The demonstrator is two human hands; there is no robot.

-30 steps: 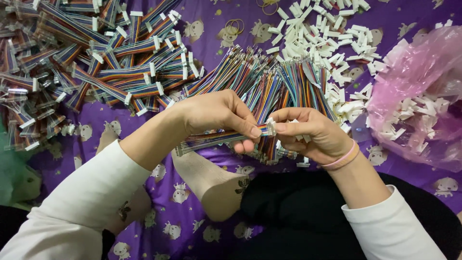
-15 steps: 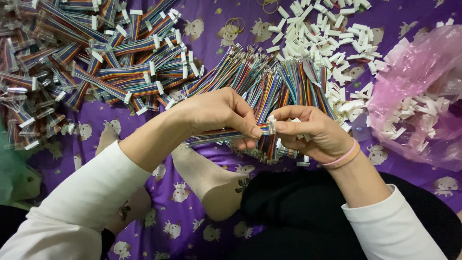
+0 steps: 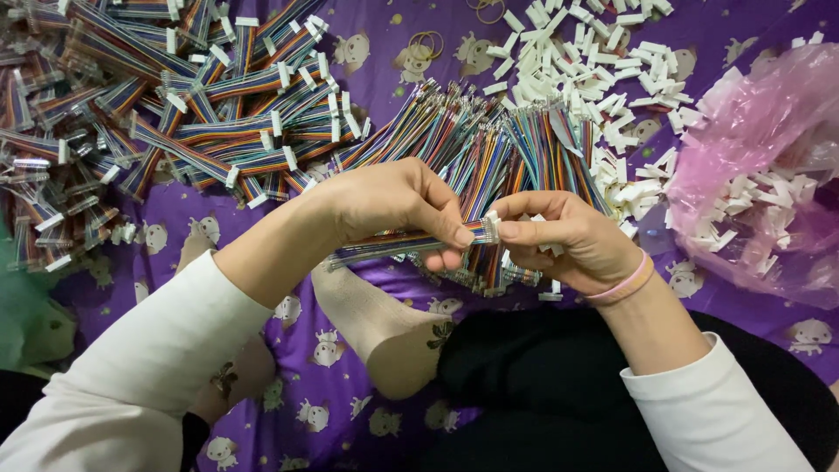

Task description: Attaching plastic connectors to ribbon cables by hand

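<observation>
Grip: left hand [image 3: 393, 205] pinches the end of a flat multicolour ribbon cable [image 3: 398, 245], right hand [image 3: 564, 240] fingertips closed on a small white connector [image 3: 492, 225] at the cable tip, both held above the lap w/ a loose wire bundle [image 3: 489, 149] just behind. Risk, as I judge it: wire ends could splay or go in skewed if the pinch slackens. The connector could also slip and drop among the white connector pile [image 3: 603, 61] on the purple cloth [image 3: 384, 39].

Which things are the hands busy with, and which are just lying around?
In use:
left hand pinching a flat rainbow ribbon cable
right hand holding a small white connector at the cable's end

Lying about:
heap of finished cables
pile of bare cables
loose white connectors
pink plastic bag
rubber bands
purple cloth
</observation>
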